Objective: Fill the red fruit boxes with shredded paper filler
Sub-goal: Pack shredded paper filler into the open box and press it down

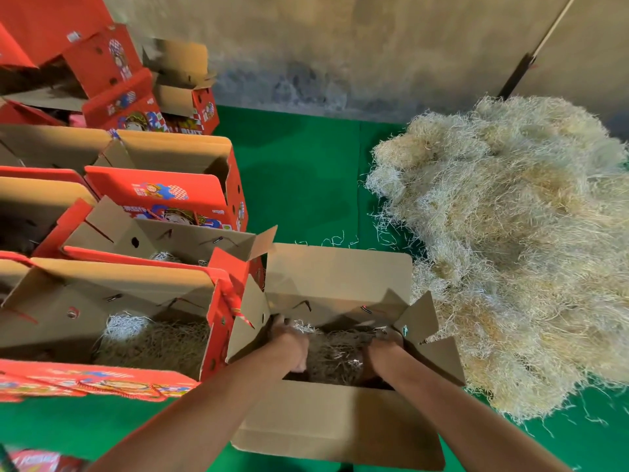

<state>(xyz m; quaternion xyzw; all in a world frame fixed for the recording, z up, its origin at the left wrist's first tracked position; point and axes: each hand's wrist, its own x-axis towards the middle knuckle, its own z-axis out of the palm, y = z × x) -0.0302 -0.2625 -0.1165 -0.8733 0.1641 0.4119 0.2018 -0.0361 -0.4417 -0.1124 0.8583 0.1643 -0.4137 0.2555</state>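
An open fruit box point(337, 277), red outside and brown cardboard inside, stands in front of me with its flaps spread. Shredded paper filler point(337, 352) lies in its bottom. Both my hands are down inside it. My left hand point(289, 342) presses on the filler at the box's left end, fingers reaching toward the far corner. My right hand point(384, 347) is sunk into the filler at the right end, its fingers hidden among the strands. A large loose pile of shredded paper point(510, 250) lies on the floor just right of the box.
To the left, a red box point(112, 291) holds filler point(153, 342); more open red boxes point(170, 189) stand behind it, and others are stacked at the back left point(112, 63). A green mat point(299, 182) covers the floor up to a bare wall point(340, 46). A stick point(531, 59) leans there.
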